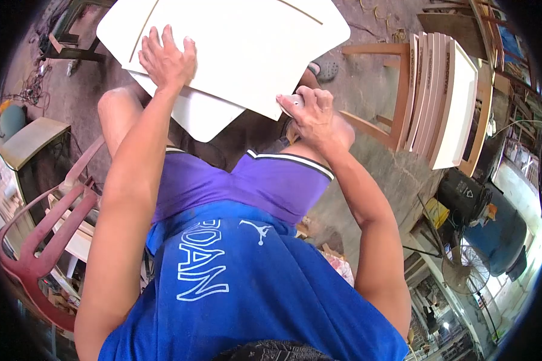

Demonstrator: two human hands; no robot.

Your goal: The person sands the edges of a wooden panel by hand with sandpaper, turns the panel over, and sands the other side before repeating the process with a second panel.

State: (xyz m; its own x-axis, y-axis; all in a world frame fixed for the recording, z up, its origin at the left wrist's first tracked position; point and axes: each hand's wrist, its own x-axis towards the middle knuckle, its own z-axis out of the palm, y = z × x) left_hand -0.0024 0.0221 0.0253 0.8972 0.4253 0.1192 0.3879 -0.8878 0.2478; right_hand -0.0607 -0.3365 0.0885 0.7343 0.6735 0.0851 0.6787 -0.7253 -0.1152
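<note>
A white panel (247, 51) with a narrow dark groove near each of two edges lies in front of me, above my knees. My left hand (170, 61) rests on it near the left edge, palm down with the fingers spread. At the panel's near right corner, my right hand (314, 117) is closed around a small pale sanding pad (291, 104), held right by the edge. The fingers hide part of the pad. Beneath the grooved panel, another white board (205, 115) sticks out toward my lap.
Several panels (430, 90) stand stacked on edge against a wooden frame (397, 96) at the right. A red plastic chair (33, 259) is at lower left, near a small table (33, 141). A standing fan (465, 268) and black bin (461, 191) are at lower right.
</note>
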